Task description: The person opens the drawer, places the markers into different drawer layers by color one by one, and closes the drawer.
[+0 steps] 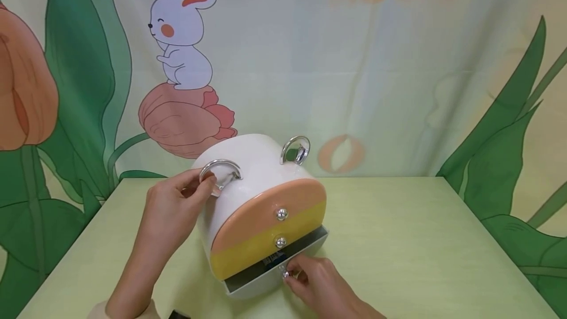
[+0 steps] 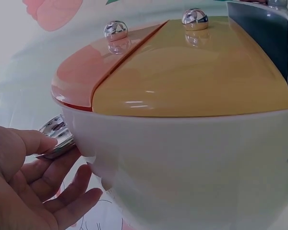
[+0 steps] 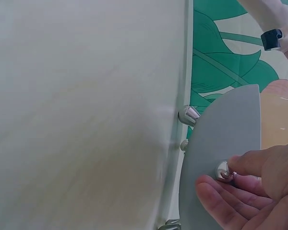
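Note:
A small white rounded drawer chest (image 1: 254,159) stands tilted in the head view, its front banded orange, yellow and pale grey. My left hand (image 1: 170,208) grips the shiny left ring (image 1: 220,162) on its top. In the left wrist view, thumb and fingers are around that ring (image 2: 61,139). My right hand (image 1: 325,282) pinches the silver knob (image 3: 222,171) of the bottom drawer (image 1: 259,285). That drawer is pulled partly out, and a dark patterned item (image 1: 274,259) shows inside. The orange drawer (image 1: 270,203) and yellow drawer (image 1: 248,255) are closed.
The chest is on a pale green table (image 1: 421,240). Behind it hangs a cloth backdrop (image 1: 398,63) printed with leaves, tulips and a rabbit. A second ring (image 1: 296,139) stands at the chest's top right. A small dark object (image 1: 179,314) pokes in at the lower edge.

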`<state>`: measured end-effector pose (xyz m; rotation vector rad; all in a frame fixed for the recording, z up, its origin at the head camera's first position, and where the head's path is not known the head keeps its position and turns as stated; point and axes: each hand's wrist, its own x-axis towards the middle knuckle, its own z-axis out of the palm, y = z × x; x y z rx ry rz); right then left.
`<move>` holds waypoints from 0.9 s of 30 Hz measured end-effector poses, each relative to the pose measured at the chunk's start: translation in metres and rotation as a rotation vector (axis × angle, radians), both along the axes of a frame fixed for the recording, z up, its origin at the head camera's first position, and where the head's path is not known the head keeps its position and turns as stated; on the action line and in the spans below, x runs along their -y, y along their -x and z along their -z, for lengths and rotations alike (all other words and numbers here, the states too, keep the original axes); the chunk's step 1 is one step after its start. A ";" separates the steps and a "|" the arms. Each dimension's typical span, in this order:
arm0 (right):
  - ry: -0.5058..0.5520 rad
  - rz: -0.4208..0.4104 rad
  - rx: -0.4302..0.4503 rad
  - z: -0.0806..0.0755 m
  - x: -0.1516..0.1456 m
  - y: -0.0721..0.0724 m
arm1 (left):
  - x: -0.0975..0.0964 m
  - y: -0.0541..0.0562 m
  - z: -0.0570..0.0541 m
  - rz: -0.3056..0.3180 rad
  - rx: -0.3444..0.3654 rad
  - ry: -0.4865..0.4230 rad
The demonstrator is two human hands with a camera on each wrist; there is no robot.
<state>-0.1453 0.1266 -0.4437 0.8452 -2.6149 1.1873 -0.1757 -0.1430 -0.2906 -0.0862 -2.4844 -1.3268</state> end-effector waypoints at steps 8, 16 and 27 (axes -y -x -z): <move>-0.015 0.005 0.041 -0.001 0.005 0.010 | -0.003 0.001 -0.001 -0.032 0.017 -0.003; 0.019 -0.034 0.041 0.002 0.006 0.019 | -0.004 0.000 -0.003 -0.034 0.027 -0.007; 0.030 -0.058 0.027 0.003 0.007 0.023 | -0.004 -0.001 -0.006 -0.021 0.011 0.007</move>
